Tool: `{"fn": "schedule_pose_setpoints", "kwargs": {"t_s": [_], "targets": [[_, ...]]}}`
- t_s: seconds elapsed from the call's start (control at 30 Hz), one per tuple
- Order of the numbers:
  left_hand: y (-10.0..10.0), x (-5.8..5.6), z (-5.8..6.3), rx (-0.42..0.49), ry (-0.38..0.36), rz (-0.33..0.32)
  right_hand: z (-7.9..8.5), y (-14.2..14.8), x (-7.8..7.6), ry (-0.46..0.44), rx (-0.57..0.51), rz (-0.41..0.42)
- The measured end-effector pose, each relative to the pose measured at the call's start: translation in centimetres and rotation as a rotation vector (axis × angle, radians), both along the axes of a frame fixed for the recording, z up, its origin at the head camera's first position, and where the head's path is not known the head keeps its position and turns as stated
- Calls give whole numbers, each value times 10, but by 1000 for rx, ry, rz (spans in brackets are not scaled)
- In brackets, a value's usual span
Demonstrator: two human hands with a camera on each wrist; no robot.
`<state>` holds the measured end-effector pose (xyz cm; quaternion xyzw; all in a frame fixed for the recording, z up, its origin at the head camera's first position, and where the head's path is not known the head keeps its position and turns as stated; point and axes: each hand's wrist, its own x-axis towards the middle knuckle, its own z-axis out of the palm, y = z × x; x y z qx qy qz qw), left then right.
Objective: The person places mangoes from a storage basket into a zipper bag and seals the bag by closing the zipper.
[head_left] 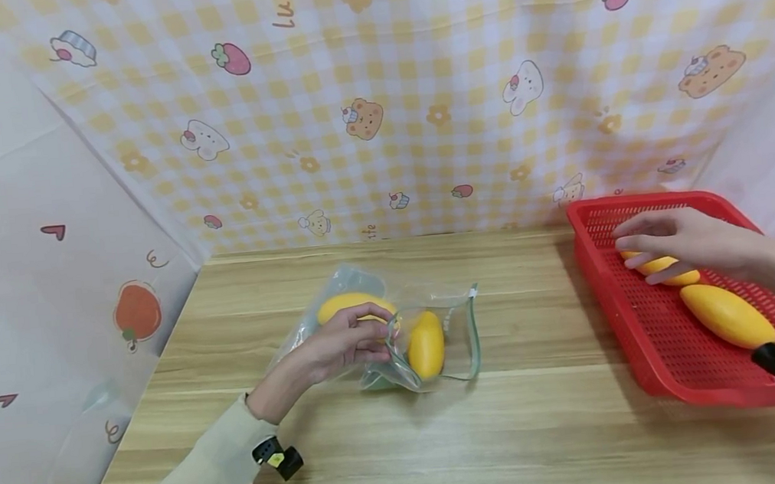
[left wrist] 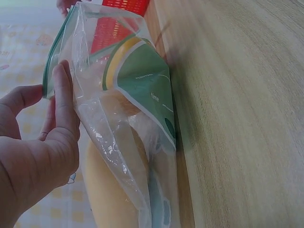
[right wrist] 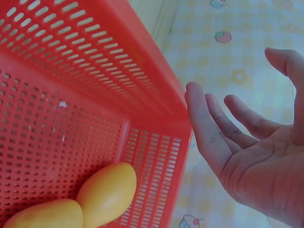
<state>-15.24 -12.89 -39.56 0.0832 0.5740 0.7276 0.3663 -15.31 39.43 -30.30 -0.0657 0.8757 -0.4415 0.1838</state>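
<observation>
My left hand [head_left: 344, 344] pinches one edge of the mouth of a clear zip bag [head_left: 475, 338] that lies on the table. Seen from the left wrist, the thumb is at the green zip strip [left wrist: 58, 40], with the fingers against the film. Two yellow mangoes are in the bag, one near the mouth [head_left: 427, 346] and one farther left [head_left: 346, 305], partly behind the hand. My right hand [head_left: 695, 242], fingers loosely bent and holding nothing, is over the red basket [head_left: 603, 304]. Two mangoes [head_left: 729, 316] [right wrist: 108, 194] lie in that basket.
The wooden table [head_left: 550, 443] runs back to a checked cloth [head_left: 421, 154] hanging behind it. A white printed sheet [head_left: 33, 304] hangs at the left. The basket's raised walls stand at the table's right side.
</observation>
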Motion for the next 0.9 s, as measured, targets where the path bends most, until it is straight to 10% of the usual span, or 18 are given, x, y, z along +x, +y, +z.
{"fn": "schedule_pose_setpoints", "kwargs": {"t_s": [0.9], "targets": [[0, -2, -2, 0, -6, -4, -1, 24, -2, -20, 130, -15]]}}
